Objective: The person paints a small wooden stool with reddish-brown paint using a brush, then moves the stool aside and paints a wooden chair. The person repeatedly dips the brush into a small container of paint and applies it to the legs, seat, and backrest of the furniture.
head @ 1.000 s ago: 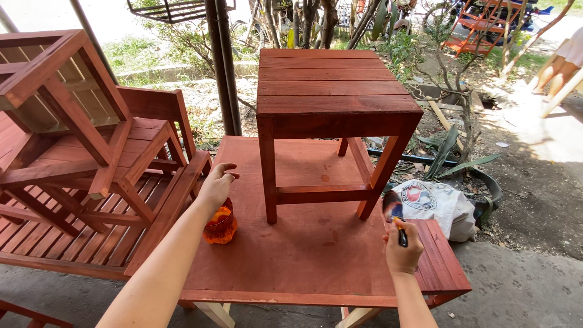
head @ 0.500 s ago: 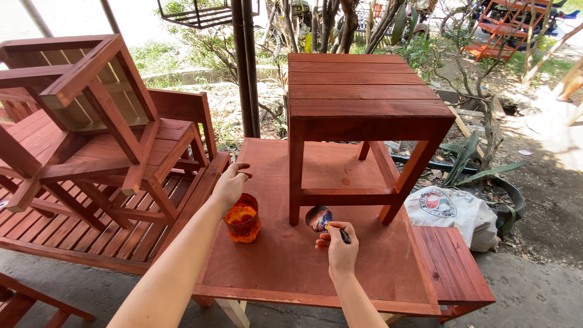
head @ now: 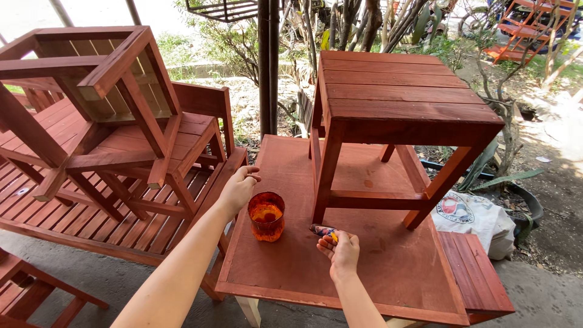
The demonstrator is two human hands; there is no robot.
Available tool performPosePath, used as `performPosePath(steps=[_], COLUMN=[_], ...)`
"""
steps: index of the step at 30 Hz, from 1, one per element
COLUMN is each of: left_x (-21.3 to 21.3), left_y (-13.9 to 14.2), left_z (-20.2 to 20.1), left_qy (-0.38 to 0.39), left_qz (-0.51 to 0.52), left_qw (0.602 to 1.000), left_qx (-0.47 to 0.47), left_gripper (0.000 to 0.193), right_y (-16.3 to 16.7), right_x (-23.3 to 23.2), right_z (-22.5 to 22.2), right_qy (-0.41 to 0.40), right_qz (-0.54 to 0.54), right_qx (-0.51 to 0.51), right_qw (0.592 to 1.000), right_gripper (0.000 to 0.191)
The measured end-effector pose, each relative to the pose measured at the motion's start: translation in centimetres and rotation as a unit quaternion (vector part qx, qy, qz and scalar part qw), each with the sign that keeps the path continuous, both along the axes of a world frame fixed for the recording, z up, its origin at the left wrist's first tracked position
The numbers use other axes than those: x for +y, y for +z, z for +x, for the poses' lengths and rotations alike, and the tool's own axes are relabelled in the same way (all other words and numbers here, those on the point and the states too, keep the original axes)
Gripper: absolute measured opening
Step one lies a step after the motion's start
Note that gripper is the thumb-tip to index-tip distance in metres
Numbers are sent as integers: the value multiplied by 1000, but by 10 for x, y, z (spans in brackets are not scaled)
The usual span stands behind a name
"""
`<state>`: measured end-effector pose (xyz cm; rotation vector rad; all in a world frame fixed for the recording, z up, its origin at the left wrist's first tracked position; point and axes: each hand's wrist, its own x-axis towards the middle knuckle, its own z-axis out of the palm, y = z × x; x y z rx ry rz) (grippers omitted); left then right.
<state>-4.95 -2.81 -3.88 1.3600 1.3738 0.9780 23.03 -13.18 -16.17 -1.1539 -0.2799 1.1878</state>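
Note:
A red-brown wooden stool (head: 401, 115) stands upright on a flat red-brown board table (head: 291, 261). In front of its left leg sits a small orange cup (head: 266, 215) with dark orange liquid in it. My left hand (head: 238, 189) hovers just left of the cup, fingers loosely curled, holding nothing that I can see. My right hand (head: 341, 250) is closed around a stained paintbrush (head: 322, 231), whose tip points left toward the cup, low over the board near the stool's front left leg.
Stained wooden chairs (head: 115, 115) are stacked on a slatted bench (head: 73, 212) at left. A dark post (head: 268, 67) stands behind the board. A white sack (head: 473, 215) lies on the ground at right, with plants and orange frames (head: 525, 27) beyond.
My right hand with the brush has moved left from the board's right side to near the cup. The view has shifted, and my left hand has stayed beside the cup.

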Motion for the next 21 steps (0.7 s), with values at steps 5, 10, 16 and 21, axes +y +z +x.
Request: performPosePath(steps=[5,10,16,21], left_x=[-1,-4,6,12], left_y=[-15,-12,9,28], left_z=[-11,-18,4,25], left_qy=[6,12,-17,-39], left_qz=[6,-14,15,20], left_qw=[1000,1000,1000,999], left_qx=[-20,-10,-9,-14], left_gripper=[41,41,42,42], right_y=[-18,-8,49,110], right_x=[17,18,11,5], right_z=[-5,-4,-2,-3], right_qy=[-18,-21,-11,-2], right_qz=[11,53,127,180], right_qx=[-2,5,10,18], right_qw=[1000,998,992,984], right_gripper=[17,18,18,14])
